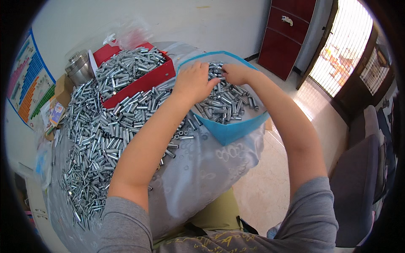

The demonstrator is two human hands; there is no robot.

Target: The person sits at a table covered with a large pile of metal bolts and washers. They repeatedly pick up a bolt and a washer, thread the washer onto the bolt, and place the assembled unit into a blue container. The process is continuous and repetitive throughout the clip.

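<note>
A blue-rimmed bin (230, 131) stands at the table's right side, holding a heap of silvery expansion bolts (223, 101). My left hand (193, 83) rests over the bin's left rim, thumb held apart from the fingers and touching the heap. At the bin's far side, my right hand (237, 74) reaches in with fingers curled together at the bolts. Whatever those fingers pinch is too small to make out. Left of my forearms, loose metal sleeves and bolts (105, 139) spread thickly over the table.
A red box (139, 82) full of similar metal parts sits at the back left, with clear plastic wrap (130, 37) behind it. Beside it are a steel canister (79, 67) and a cardboard box (63, 89). A shiny grey cloth (190, 173) covers the table. A dark sofa (356, 177) stands right.
</note>
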